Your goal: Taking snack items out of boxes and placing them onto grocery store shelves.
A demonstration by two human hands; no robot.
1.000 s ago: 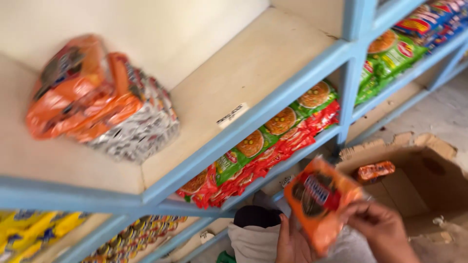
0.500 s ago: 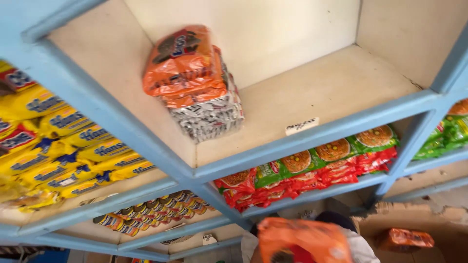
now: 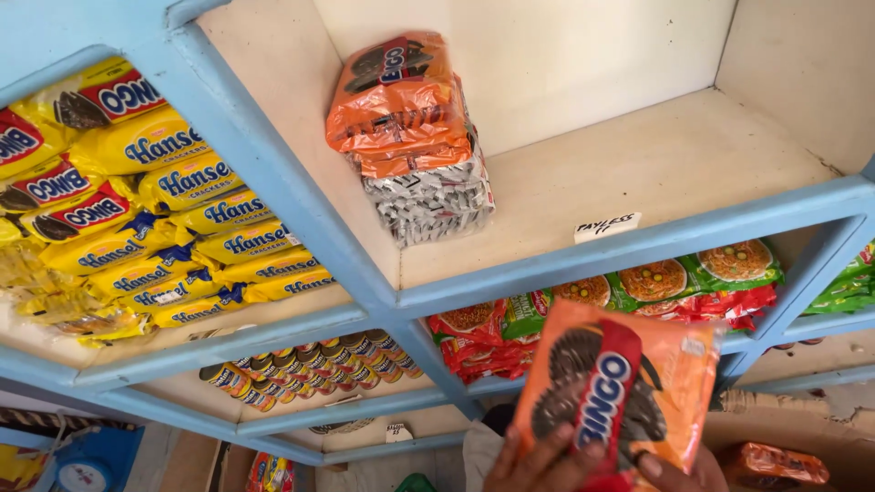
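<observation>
- The orange biscuit packet (image 3: 620, 396) now fills the lower middle of the frame, much larger and higher than half a second ago, when only its top edge showed at the bottom.
- Both hands grip its lower end: the left hand (image 3: 538, 465) has its fingers curled over the front, and the right hand (image 3: 674, 474) has its fingertips pressed on the bottom corner. Most of each hand is cut off by the frame edge.
- The view has shifted since a second ago: then the packet sat low at the right above the carton (image 3: 775, 437); now it is raised just under the blue shelf edge (image 3: 638, 246).
- I judge the packet is being lifted toward the upper shelf, where a stack of orange packets (image 3: 401, 100) lies on silver ones (image 3: 433, 200) in the upper middle, with bare board to its right.
- Yellow packets (image 3: 155, 210) fill the left compartment; green and red packs (image 3: 656, 292) line the shelf behind the held packet.
</observation>
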